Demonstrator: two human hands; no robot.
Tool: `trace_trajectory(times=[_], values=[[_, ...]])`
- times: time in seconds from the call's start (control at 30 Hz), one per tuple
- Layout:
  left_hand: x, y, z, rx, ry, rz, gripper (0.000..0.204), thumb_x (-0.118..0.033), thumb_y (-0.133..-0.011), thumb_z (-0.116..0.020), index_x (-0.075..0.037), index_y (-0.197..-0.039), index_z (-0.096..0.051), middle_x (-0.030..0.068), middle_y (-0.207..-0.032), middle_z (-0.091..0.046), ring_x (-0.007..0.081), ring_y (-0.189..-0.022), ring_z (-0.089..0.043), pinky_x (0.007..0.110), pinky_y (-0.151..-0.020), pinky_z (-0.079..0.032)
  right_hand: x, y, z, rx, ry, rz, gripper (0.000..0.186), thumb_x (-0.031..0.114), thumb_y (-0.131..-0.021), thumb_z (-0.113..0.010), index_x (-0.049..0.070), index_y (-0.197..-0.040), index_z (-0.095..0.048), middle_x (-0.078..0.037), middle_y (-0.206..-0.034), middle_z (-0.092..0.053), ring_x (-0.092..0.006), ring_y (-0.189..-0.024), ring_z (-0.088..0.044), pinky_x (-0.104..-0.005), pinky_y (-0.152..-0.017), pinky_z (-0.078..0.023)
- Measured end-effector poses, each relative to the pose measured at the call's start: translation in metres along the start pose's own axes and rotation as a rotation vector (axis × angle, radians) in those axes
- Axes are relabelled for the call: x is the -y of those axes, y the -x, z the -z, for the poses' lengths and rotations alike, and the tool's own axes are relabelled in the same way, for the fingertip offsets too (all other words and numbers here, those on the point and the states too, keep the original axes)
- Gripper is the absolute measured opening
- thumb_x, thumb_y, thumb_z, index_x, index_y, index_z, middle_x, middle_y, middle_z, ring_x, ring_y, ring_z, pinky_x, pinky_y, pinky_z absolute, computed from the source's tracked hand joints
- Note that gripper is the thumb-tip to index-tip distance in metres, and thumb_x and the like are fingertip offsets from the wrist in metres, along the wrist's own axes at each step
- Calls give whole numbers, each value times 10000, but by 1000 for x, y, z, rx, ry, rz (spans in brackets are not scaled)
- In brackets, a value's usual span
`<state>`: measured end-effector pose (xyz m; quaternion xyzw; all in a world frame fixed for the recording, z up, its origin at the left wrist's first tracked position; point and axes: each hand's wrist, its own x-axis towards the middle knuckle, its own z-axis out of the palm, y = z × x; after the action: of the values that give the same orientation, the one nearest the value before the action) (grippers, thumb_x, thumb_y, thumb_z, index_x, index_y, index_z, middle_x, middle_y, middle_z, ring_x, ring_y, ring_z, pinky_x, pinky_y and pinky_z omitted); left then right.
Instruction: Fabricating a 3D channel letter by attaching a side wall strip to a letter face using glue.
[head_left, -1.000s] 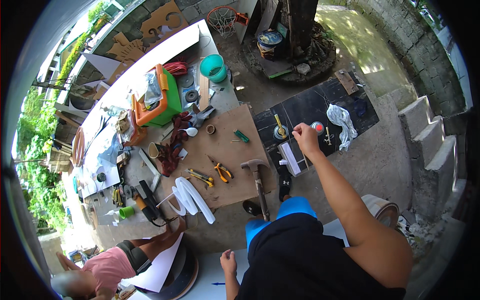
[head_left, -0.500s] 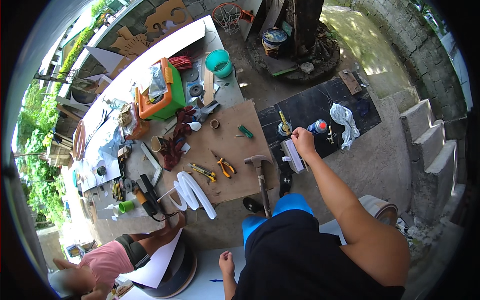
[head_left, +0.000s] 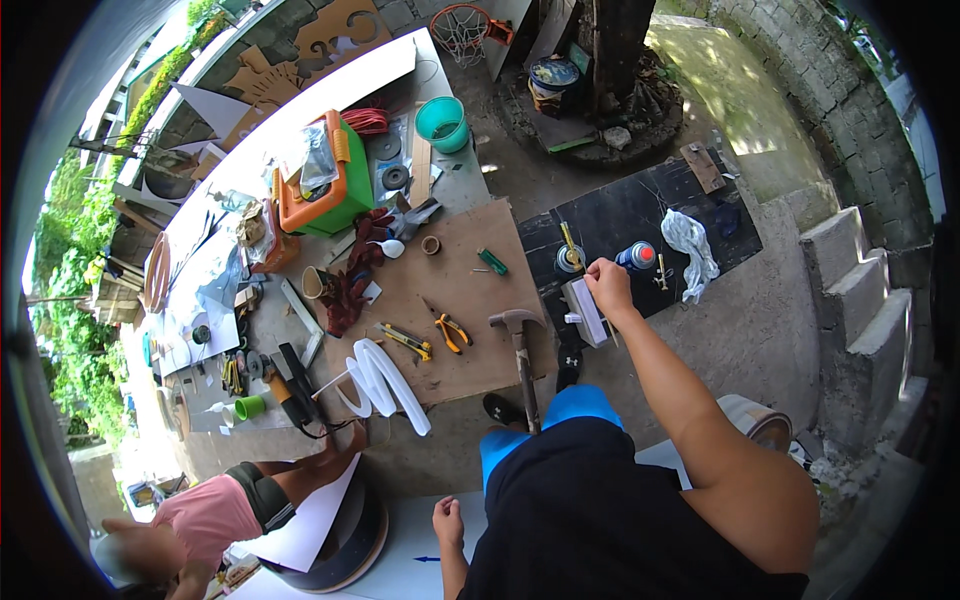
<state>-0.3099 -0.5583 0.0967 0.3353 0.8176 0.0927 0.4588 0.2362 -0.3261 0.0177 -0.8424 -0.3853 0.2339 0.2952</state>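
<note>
My right hand (head_left: 608,288) reaches forward to the low black board, its fingers closed in a pinch beside a long pale box (head_left: 583,312). Whatever lies between those fingertips is hidden, though a thin stick shows just below the hand. A canister with a brass torch head (head_left: 570,255) stands just beyond the box. Right of it is a spray can with a red top (head_left: 637,256), and beside that a small brass fitting (head_left: 661,275). My left hand (head_left: 449,522) hangs low by my body, fingers curled loosely, with nothing visible in them.
On the brown board (head_left: 470,250) lie a hammer (head_left: 520,350), orange pliers (head_left: 452,330), a yellow cutter (head_left: 405,341) and white looped strips (head_left: 385,385). A green-orange toolbox (head_left: 322,190) and a teal bucket (head_left: 442,125) stand farther back. Another person (head_left: 210,515) is at lower left; concrete steps (head_left: 850,270) rise at right.
The view has shifted very slightly. My right hand stays beside the pale box, and my left hand still hangs low. The other person appears a little farther left and lower.
</note>
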Motion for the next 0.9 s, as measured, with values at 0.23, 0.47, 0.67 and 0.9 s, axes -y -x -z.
trace_trajectory(times=[0.23, 0.47, 0.67, 0.9], values=[[3, 0, 2, -1, -33, -7, 286, -160, -941, -666, 7, -1172, -644, 96, -1018, -685, 171, -942, -631, 307, -857, -506, -2, 0, -2, 2, -4, -7, 131, 113, -791, -756, 30, -866, -687, -142, -852, -718, -326, -847, -698, -428, -773, -551], [2, 3, 3, 0, -25, -10, 289, -160, -942, -664, 9, -1176, -643, 100, -1024, -686, 175, -948, -634, 309, -862, -506, 5, 2, 0, -4, -21, -5, 142, 117, -788, -758, 29, -875, -688, -134, -843, -727, -317, -826, -707, -420, -764, -556], [7, 5, 2, 9, -25, -7, 301, -159, -942, -662, 12, -1189, -637, 109, -1042, -687, 185, -971, -640, 315, -882, -507, 10, 2, 4, 17, -36, -41, 197, 140, -787, -773, 20, -911, -679, -128, -843, -727, -305, -824, -711, -417, -764, -555], [3, 5, 2, 8, -41, 2, 295, -159, -940, -658, 13, -1180, -638, 112, -1042, -687, 188, -969, -641, 318, -878, -508, 8, 2, 1, 6, 30, -16, 196, 135, -792, -775, 22, -923, -685, -136, -850, -726, -299, -826, -713, -405, -761, -557]])
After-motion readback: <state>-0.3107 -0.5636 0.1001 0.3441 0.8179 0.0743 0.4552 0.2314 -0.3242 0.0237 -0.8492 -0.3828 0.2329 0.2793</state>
